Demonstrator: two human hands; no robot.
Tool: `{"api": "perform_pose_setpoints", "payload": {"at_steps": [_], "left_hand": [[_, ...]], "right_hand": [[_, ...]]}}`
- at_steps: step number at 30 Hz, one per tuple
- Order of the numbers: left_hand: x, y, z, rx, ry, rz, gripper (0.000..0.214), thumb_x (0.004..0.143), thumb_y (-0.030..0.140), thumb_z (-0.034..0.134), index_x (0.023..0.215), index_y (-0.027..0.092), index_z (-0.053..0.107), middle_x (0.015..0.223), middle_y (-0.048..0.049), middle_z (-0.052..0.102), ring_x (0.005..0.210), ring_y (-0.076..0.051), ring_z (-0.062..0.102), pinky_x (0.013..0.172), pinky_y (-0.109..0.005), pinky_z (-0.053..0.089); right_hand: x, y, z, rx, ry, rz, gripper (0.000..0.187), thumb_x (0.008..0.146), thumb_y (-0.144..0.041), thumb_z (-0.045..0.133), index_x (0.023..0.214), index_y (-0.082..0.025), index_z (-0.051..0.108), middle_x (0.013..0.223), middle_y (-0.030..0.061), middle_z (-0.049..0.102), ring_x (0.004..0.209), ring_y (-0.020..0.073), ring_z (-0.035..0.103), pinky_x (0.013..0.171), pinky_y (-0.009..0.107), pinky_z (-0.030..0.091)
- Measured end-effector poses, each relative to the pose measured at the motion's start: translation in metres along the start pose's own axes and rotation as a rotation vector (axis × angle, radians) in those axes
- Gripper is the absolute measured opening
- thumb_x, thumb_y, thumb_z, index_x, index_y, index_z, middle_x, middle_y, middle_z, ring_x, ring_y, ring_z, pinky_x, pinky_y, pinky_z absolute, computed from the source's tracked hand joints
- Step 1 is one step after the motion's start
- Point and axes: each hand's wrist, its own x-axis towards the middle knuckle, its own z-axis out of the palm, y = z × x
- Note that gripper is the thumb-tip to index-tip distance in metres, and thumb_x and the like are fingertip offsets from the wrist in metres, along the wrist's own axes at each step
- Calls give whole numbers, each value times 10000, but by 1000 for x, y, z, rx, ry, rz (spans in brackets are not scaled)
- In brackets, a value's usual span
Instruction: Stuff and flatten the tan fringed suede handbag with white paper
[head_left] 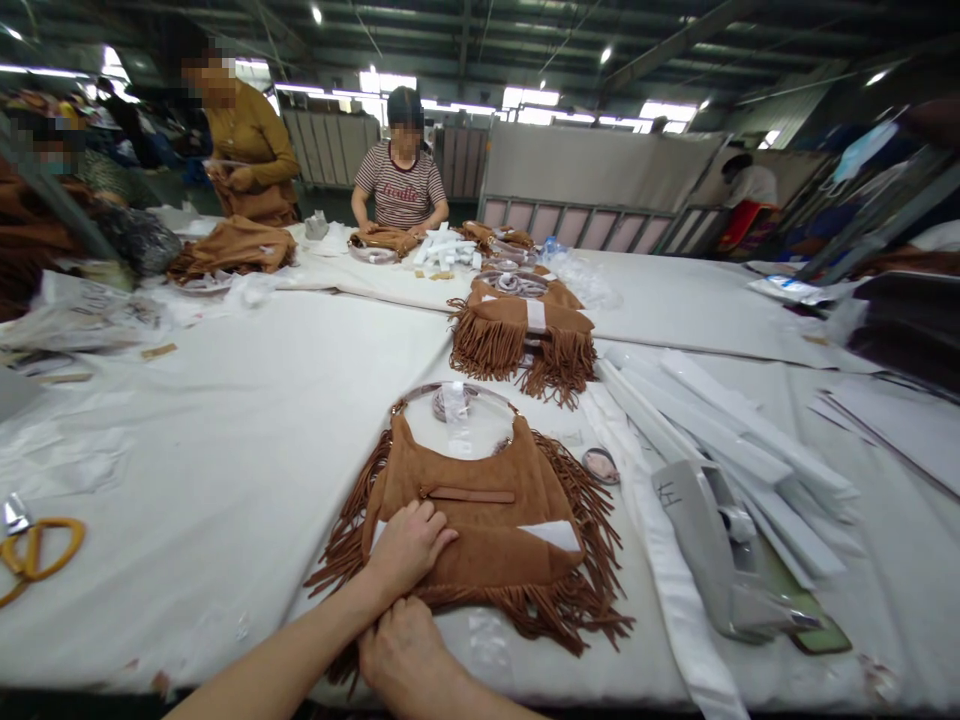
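A brown suede bag (487, 520) with long fringe lies flat on the white table (225, 450) in front of me. Its round metal handle (420, 392) points away from me, with white paper wrapping (456, 405) inside the ring. A zip (469, 495) runs across the bag's front and a white strip (555, 535) lies on its right side. My left hand (409, 545) rests flat on the bag's lower left, fingers stretched out together. My right hand (401, 655) sits at the bag's near edge under my left wrist, with its fingers hidden.
More fringed bags (517, 320) are stacked beyond mine. Long white strips (720, 430) and a grey device (712, 540) lie to the right, with a small round object (600, 465) beside the bag. Yellow-handled scissors (37, 550) lie far left. Two people (401, 180) work at the far end.
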Motion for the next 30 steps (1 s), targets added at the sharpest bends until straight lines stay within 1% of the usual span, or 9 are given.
{"api": "perform_pose_setpoints", "payload": {"at_steps": [3, 5, 7, 12, 16, 19, 21, 24, 30], "left_hand": [[1, 0, 1, 5, 1, 1, 323, 965, 418, 348, 859, 201, 563, 897, -48, 565, 870, -223, 508, 759, -356, 434], [1, 0, 0, 5, 1, 5, 325, 967, 417, 341, 862, 204, 562, 899, -47, 565, 865, -224, 507, 761, -362, 433], [1, 1, 0, 4, 3, 5, 333, 968, 421, 334, 858, 203, 562, 897, -48, 563, 867, -223, 507, 766, -364, 432], [0, 1, 1, -9, 9, 0, 334, 969, 419, 337, 849, 204, 562, 892, -49, 560, 879, -223, 499, 772, -361, 427], [0, 1, 1, -40, 12, 14, 322, 966, 412, 354, 848, 203, 569, 880, -49, 557, 869, -217, 496, 776, -360, 419], [0, 2, 2, -54, 14, 9, 320, 967, 405, 354, 837, 203, 565, 878, -47, 553, 865, -216, 493, 779, -365, 415], [0, 2, 3, -58, 11, 0, 325, 970, 407, 344, 838, 204, 562, 887, -47, 551, 868, -216, 493, 782, -368, 415], [0, 2, 5, -53, 8, -15, 332, 973, 406, 333, 838, 206, 561, 882, -48, 547, 871, -215, 493, 791, -369, 416], [0, 3, 6, -15, 15, -24, 297, 969, 384, 353, 845, 213, 562, 875, -48, 553, 859, -229, 489, 772, -381, 416]], "right_hand": [[-1, 0, -5, -88, -67, -98, 109, 777, -240, 606, 858, -185, 653, 718, 20, 693, 551, 209, 583, 464, 314, 372], [-9, 7, -14, -66, 2, -189, 191, 859, -365, 516, 806, -220, 629, 669, -3, 667, 522, 190, 555, 432, 310, 329], [-23, 24, -25, -36, 125, -203, 256, 900, -348, 436, 738, -234, 598, 649, -7, 634, 564, 179, 550, 477, 312, 346], [-93, 103, -31, -85, 493, 187, 181, 886, -211, 430, 874, -187, 608, 845, 81, 623, 780, 222, 557, 702, 369, 436], [-156, 157, -34, -145, 438, 238, 308, 838, -35, 380, 958, -183, 621, 916, 77, 641, 859, 188, 583, 779, 342, 461], [-179, 169, -56, -80, 451, 240, 310, 770, -45, 423, 964, -192, 614, 1002, 91, 632, 943, 218, 593, 816, 382, 478], [-173, 167, -73, -25, 525, 266, 289, 767, -81, 447, 985, -195, 598, 1070, 113, 605, 1017, 256, 570, 849, 428, 476], [-135, 160, -87, 34, 545, 258, 241, 835, -139, 468, 1053, -175, 563, 1087, 125, 582, 1033, 258, 543, 893, 445, 457], [-53, 158, -71, -14, 289, 343, 240, 868, -337, 571, 1035, -166, 558, 1047, 121, 546, 949, 278, 499, 838, 442, 435]]}}
